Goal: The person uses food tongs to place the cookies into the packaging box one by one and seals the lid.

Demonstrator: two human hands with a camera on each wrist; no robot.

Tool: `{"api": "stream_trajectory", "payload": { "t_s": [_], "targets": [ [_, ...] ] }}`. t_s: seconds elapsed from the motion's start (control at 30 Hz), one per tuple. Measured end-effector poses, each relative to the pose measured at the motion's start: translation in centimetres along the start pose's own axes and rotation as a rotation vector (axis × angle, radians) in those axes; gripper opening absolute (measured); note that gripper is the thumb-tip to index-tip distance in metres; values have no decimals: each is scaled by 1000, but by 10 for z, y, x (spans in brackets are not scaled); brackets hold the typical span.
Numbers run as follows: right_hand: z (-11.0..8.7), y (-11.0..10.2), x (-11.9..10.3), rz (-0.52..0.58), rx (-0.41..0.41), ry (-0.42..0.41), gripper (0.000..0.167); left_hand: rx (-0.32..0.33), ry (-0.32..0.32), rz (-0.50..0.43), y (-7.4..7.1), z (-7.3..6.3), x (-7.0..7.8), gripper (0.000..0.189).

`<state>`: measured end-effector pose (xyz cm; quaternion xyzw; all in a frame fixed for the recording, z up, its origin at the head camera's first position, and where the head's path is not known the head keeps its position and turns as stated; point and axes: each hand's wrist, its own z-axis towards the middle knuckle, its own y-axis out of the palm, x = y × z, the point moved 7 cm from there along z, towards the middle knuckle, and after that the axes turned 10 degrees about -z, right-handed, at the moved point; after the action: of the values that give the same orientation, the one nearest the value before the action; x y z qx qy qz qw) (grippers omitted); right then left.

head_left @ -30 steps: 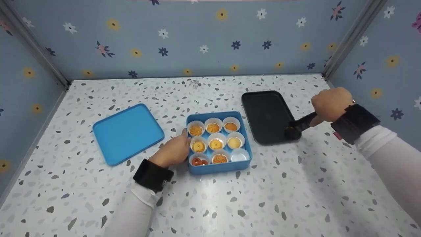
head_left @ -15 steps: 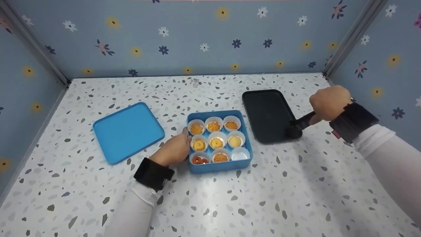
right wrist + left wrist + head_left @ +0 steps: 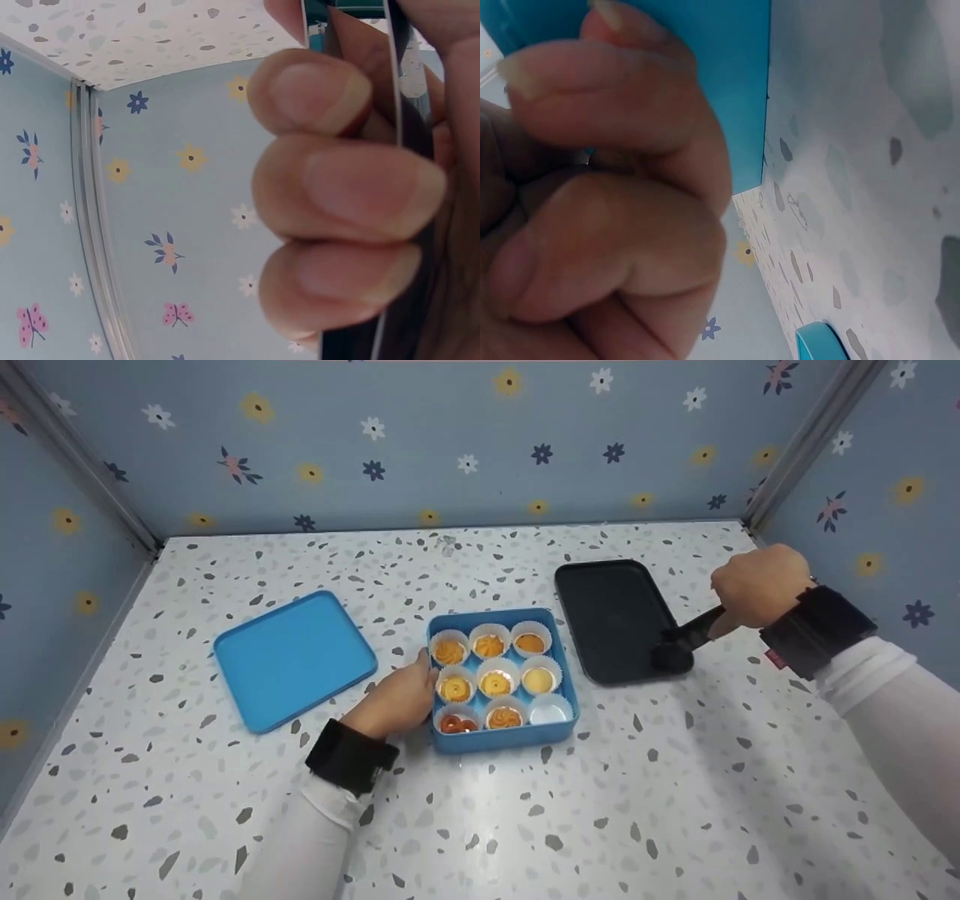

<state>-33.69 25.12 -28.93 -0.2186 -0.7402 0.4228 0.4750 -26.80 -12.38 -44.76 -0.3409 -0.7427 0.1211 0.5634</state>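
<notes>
A blue box (image 3: 504, 740) with rows of white paper cups sits mid-table. Most cups hold biscuits, such as the swirled biscuit (image 3: 489, 645) and the plain round biscuit (image 3: 538, 680); the front right cup (image 3: 550, 711) shows only bare paper. My left hand (image 3: 401, 694) holds the box's left wall, its fingers curled in the left wrist view. My right hand (image 3: 763, 585) grips black tongs (image 3: 701, 630), fingers wrapped round the arms in the right wrist view. The tongs' dark head is over the near right corner of a black tray (image 3: 616, 615); what lies between its tips is too dark to tell.
A flat blue lid or tray (image 3: 296, 660) lies left of the box. Flower-patterned walls (image 3: 420, 442) close off the speckled white table (image 3: 480, 825) at the back and both sides.
The head view has shifted slightly. Both hands keep their grips, and the tongs stay at the tray's near right corner.
</notes>
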Motion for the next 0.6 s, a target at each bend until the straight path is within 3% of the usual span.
{"api": "stream_trajectory", "payload": {
  "t_s": [0.3, 0.47, 0.6],
  "targets": [
    [2, -16, 5, -13, 9, 25, 51, 4, 3, 7, -1, 0, 0, 63],
    [6, -15, -4, -22, 14, 15, 50, 1, 0, 9, -1, 0, -1, 63],
    [8, -13, -12, -17, 23, -8, 49, 8, 31, 36, -1, 0, 1, 62]
  ]
}}
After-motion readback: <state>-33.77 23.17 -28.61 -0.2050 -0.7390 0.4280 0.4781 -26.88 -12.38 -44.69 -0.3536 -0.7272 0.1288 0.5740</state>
